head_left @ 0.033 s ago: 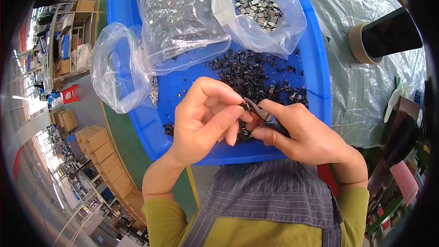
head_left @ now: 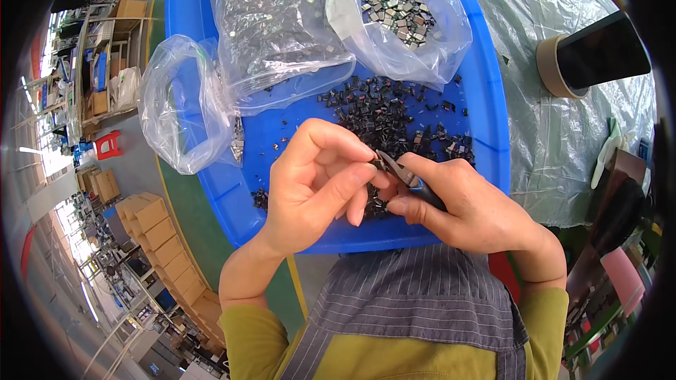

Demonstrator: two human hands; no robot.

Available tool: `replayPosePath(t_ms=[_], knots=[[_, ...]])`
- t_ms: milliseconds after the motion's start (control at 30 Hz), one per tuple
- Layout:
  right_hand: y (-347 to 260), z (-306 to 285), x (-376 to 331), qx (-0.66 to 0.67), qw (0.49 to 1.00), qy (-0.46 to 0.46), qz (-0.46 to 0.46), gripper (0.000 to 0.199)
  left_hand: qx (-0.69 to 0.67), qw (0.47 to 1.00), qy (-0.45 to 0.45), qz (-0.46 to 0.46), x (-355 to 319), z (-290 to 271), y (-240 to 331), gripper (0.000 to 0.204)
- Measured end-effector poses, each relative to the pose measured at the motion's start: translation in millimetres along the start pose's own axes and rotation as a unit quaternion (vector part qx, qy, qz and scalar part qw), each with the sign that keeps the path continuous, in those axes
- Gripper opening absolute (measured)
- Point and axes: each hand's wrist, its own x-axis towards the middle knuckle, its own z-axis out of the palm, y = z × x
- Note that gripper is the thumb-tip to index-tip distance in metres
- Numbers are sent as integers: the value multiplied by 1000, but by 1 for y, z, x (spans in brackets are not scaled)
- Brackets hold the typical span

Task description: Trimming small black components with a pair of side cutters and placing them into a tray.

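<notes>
My right hand (head_left: pixel 468 200) is wrapped round a pair of pliers (head_left: pixel 401 171) with dark handles, their jaws pointing up and left. Thumb and forefinger of my left hand (head_left: pixel 317 179) pinch a small dark piece (head_left: pixel 378 163) at the tip of the jaws; its exact kind is too small to make out. Under both hands lies a loose heap of small black parts (head_left: pixel 373 109) in a blue plastic tray (head_left: pixel 486 134). My fingers hide part of the heap.
At the tray's far side lie a filled clear bag (head_left: pixel 274 28) and an open bag of small metal-faced pieces (head_left: pixel 398 10). Another open clear bag (head_left: pixel 184 109) hangs over the left rim. A phone (head_left: pixel 605 53) leans on a tape roll (head_left: pixel 553 67) to the right.
</notes>
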Motion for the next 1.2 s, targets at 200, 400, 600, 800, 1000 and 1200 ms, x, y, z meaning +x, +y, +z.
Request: replayPosePath(t_ms=[200, 400, 600, 800, 1000, 1200], knots=[[6, 3, -1, 20, 999, -1, -25, 20, -15, 1000, -5, -1, 1, 0, -1, 13], [5, 2, 0, 30, 999, -17, -23, 20, -24, 1000, 7, -10, 0, -1, -1, 12], [9, 1, 0, 23, 999, -30, -25, 21, 20, 1000, 11, 7, 3, 0, -3, 10], [6, 2, 3, 21, 999, -44, -9, 23, 9, 1000, 8, -21, 0, -2, 2, 10], [-4, 3, -3, -19, 999, -18, 47, 26, 9, 998, 5, -69, 0, 2, 5, 6], [-6, 6, -2, -33, 998, -7, 48, 25, 225, 973, -49, 12, -2, -5, 3, 13]])
